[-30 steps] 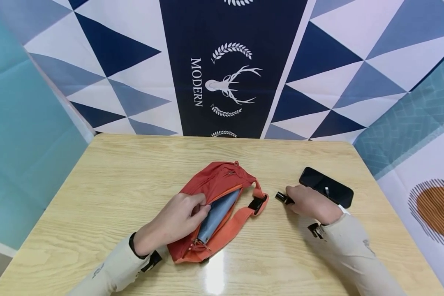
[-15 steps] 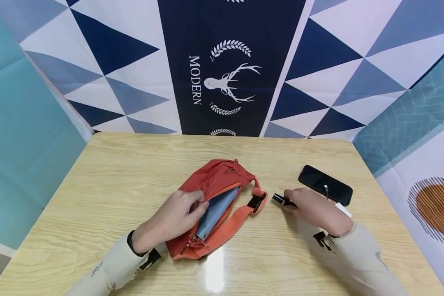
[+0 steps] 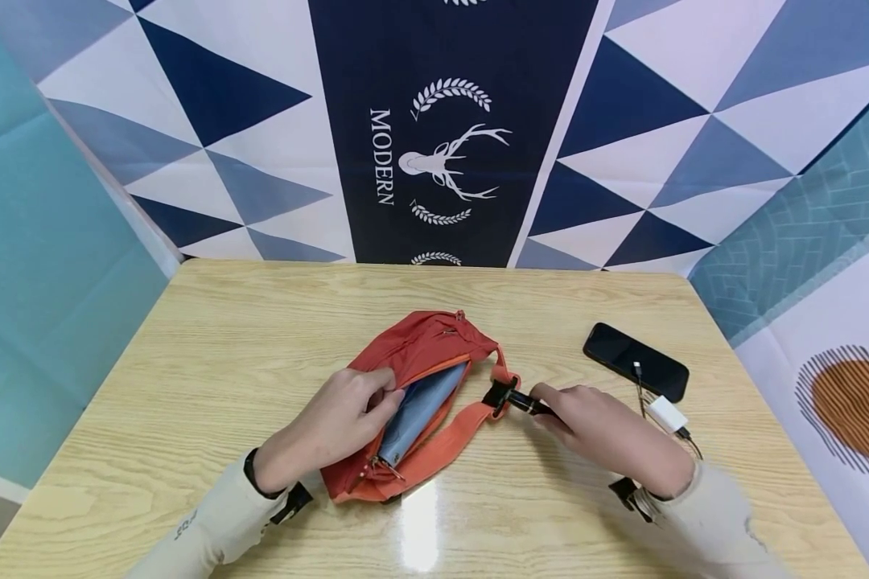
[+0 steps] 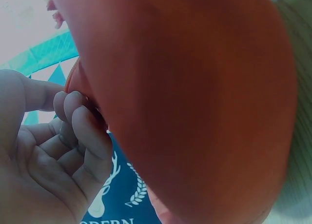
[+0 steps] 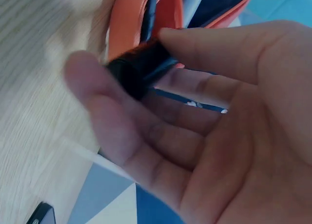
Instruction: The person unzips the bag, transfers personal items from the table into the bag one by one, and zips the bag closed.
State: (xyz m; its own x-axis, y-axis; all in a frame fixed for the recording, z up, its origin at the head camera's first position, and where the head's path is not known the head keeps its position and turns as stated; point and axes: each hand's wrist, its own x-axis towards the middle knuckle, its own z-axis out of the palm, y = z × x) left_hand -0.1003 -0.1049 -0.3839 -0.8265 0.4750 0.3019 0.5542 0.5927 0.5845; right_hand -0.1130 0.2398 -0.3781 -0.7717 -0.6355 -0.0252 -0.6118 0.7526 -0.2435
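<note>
In the head view, the left hand (image 3: 336, 422) pinches the edge of a red waist bag (image 3: 423, 342), which lies on the wooden table (image 3: 224, 338). A flat blue thing (image 3: 420, 414) sits in the bag's open pocket. The right hand (image 3: 608, 422) holds a small black tube (image 3: 527, 404) by the bag's black buckle (image 3: 496, 394); I can't tell if they touch. Farther right are a black phone (image 3: 636, 362) and a white charger (image 3: 668, 415).

In the left wrist view, bent fingers grip the bag's edge.

In the right wrist view, thumb and fingers pinch the tube near the orange strap (image 5: 126, 26).
</note>
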